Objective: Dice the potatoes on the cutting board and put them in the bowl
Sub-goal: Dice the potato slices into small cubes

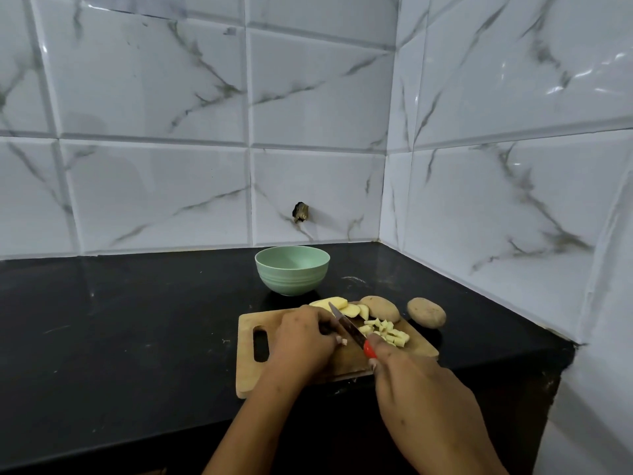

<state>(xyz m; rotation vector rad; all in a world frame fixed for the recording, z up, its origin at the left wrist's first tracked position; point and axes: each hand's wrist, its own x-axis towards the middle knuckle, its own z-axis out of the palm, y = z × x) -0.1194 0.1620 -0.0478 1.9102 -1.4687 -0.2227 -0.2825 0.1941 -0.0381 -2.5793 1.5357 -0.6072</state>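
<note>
Right hand [411, 382] grips knife [346, 325]; left hand [301, 337] curled, hold unclear. Dice [388, 332] at board's [250, 323] two o'clock; slices [342, 306], two potatoes [380, 308] await; bowl [291, 279] empty.

A single wide-angle head camera looks forward and slightly down into a tiled wall corner [387, 200]; the black table [120, 320] fills the lower half, with the cutting board [248, 371] close at lower centre.

The cutting board [250, 370] is matt pale wood, the bench [120, 320] glossy black stone, the wall tiles [154, 97] shiny marble-veined glaze, the bowl [291, 281] smooth matt green, the knife [347, 327] dull metal with a red plastic handle [369, 350], the potatoes [426, 312] rough-skinned
</note>
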